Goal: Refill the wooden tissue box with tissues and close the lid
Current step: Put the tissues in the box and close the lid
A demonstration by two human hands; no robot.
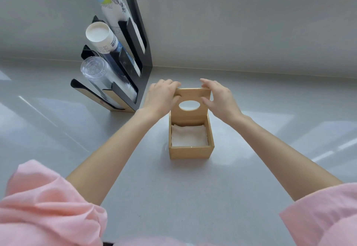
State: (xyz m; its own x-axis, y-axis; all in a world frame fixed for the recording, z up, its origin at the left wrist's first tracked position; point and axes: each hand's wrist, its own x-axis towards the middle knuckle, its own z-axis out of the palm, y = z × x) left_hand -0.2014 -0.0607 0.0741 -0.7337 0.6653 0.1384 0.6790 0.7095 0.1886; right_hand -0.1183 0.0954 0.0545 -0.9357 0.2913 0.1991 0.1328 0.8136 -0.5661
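Note:
A square wooden tissue box [191, 152] stands on the grey counter in the middle of the head view. White tissues [189, 135] lie flat inside it. Its hinged lid [193, 117], with an oval hole, stands raised at the box's far side. My left hand [161, 96] grips the lid's upper left corner. My right hand [219, 98] holds the upper right corner, thumb on the front face and fingers over the top edge.
A black cup dispenser rack [135, 56] stands to the left of the box, holding stacks of paper cups [102, 37] and clear plastic cups [96, 73]. A grey wall runs behind the counter [193, 197]. Pink sleeves fill the lower corners.

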